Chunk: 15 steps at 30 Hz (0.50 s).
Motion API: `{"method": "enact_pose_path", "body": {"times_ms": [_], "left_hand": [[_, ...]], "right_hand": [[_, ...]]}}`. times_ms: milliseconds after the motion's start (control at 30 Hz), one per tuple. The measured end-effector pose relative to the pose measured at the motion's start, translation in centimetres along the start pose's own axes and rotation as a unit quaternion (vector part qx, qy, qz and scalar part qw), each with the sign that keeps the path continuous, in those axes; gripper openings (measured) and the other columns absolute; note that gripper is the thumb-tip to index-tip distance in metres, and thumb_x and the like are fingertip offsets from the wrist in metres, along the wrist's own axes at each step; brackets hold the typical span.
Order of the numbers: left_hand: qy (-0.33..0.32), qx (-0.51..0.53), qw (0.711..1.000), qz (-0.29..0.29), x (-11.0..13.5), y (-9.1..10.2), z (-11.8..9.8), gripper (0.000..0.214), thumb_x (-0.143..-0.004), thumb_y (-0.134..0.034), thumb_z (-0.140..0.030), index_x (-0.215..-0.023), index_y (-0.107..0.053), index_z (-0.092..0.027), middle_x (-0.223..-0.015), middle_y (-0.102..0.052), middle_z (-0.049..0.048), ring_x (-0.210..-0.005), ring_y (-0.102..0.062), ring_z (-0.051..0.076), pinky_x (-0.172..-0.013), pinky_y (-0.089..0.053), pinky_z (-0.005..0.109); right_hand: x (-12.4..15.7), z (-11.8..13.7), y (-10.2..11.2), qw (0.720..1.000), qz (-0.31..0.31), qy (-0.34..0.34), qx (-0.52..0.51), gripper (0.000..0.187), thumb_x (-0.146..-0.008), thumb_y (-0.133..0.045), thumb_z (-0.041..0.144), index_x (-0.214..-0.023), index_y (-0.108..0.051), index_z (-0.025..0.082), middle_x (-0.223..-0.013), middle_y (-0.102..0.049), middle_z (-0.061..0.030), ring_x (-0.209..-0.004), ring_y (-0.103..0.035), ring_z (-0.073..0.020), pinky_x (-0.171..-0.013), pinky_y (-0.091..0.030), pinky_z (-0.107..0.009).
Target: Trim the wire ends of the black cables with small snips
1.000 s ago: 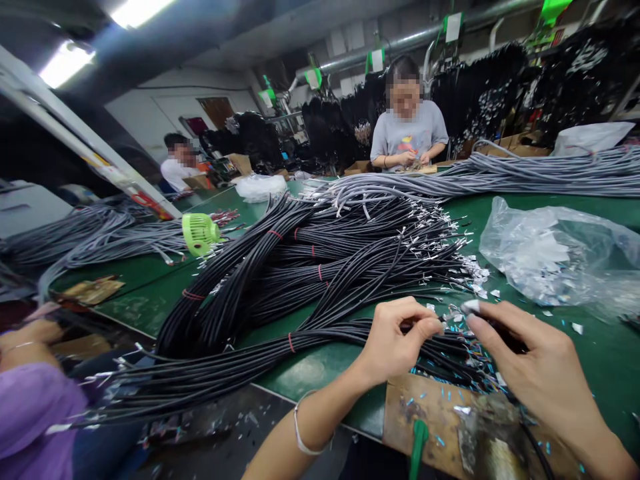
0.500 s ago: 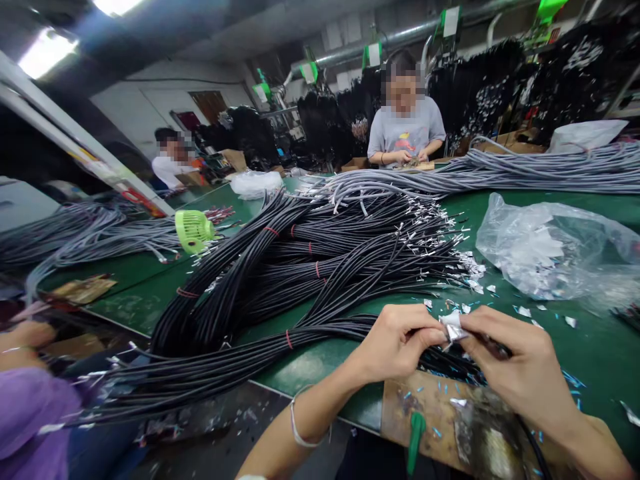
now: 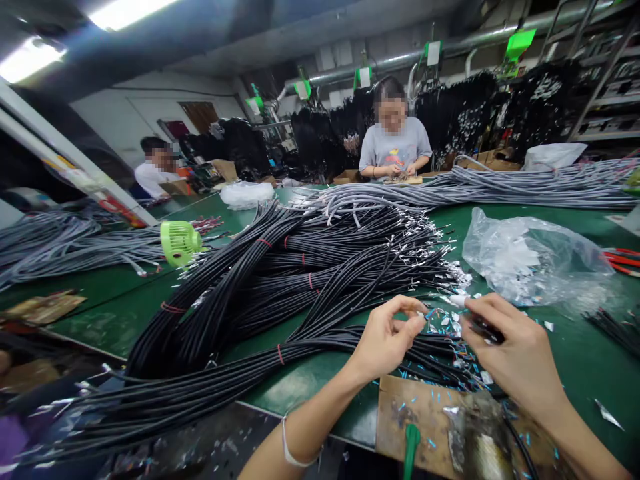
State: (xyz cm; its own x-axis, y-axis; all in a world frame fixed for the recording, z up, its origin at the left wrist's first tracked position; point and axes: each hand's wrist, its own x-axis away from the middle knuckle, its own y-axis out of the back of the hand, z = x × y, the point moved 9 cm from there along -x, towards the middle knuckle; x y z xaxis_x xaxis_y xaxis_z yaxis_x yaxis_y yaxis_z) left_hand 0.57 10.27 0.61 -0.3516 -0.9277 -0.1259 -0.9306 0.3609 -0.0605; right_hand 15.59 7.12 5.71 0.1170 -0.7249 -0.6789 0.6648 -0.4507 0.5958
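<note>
My left hand [image 3: 390, 337] is closed in a pinch near the front ends of the black cables. Thin coloured wires [image 3: 433, 312] stick out from its fingertips. Across a small gap, my right hand [image 3: 517, 353] has its fingers curled together. A small white piece [image 3: 457, 301] shows at its index fingertip; I cannot tell whether it is gripped. Something dark [image 3: 487, 329] is partly hidden inside that hand. Below and between the hands lie black cables [image 3: 425, 350] with stripped ends, among blue wire bits and foil scraps.
Bundles of black cable [image 3: 240, 280] tied with red bands cover the middle of the green table [image 3: 280, 393]. A clear plastic bag [image 3: 535, 257] of scraps lies right. A brown board [image 3: 395, 413] with a green handle [image 3: 411, 447] is in front. A co-worker [image 3: 395, 147] sits opposite.
My hands have moved apart; the silvery foil that was pinched between them no longer shows there. Coloured wires now show at my left fingertips. The view has shifted slightly right.
</note>
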Motion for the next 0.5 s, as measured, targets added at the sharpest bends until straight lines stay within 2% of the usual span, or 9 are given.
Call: {"method": "enact_pose_path", "body": {"times_ms": [67, 133, 300, 500], "left_hand": [[-0.025, -0.019, 0.999, 0.01, 0.0, -0.3, -0.4, 0.037, -0.082, -0.059, -0.044, -0.098, -0.064, -0.012, -0.081, -0.05, 0.0021, -0.047, -0.036, 0.002, -0.041, -0.025, 0.018], [-0.042, -0.045, 0.998, 0.018, 0.1, -0.6, -0.7, 0.039, -0.083, -0.057, -0.047, -0.091, -0.067, -0.01, -0.082, -0.051, 0.0041, -0.052, -0.04, 0.005, -0.044, -0.03, 0.02], [-0.007, -0.046, 0.999, 0.024, 0.2, -0.9, 0.1, 0.036, -0.079, -0.062, -0.043, -0.087, -0.068, -0.008, -0.073, -0.059, 0.0043, -0.056, -0.045, 0.007, -0.05, -0.035, 0.02], [0.034, 0.013, 0.998, -0.045, 0.3, -0.3, 1.0, 0.021, -0.067, -0.074, -0.026, -0.075, -0.069, -0.008, -0.061, -0.059, 0.0008, -0.046, -0.051, 0.007, -0.045, -0.041, 0.018]], "right_hand": [[-0.1, 0.3, -0.5, 0.995, 0.028, -0.021, -0.094, 0.007, -0.082, -0.058, 0.014, -0.085, -0.062, 0.017, -0.074, -0.055, -0.0004, -0.059, -0.051, -0.0106, -0.054, -0.041, -0.024], [0.0, 0.8, -0.9, 0.987, 0.053, -0.032, -0.146, 0.004, -0.084, -0.059, 0.017, -0.081, -0.061, 0.019, -0.07, -0.052, 0.0011, -0.056, -0.047, -0.0096, -0.051, -0.039, -0.023], [0.1, 0.5, -0.6, 0.988, 0.032, -0.063, -0.139, 0.004, -0.081, -0.062, 0.017, -0.08, -0.059, 0.02, -0.072, -0.051, 0.0013, -0.057, -0.046, -0.0098, -0.051, -0.038, -0.023], [0.3, 1.6, -1.0, 0.984, 0.064, -0.025, -0.164, 0.004, -0.081, -0.062, 0.016, -0.084, -0.062, 0.02, -0.072, -0.055, 0.001, -0.058, -0.049, -0.0092, -0.052, -0.039, -0.022]]}}
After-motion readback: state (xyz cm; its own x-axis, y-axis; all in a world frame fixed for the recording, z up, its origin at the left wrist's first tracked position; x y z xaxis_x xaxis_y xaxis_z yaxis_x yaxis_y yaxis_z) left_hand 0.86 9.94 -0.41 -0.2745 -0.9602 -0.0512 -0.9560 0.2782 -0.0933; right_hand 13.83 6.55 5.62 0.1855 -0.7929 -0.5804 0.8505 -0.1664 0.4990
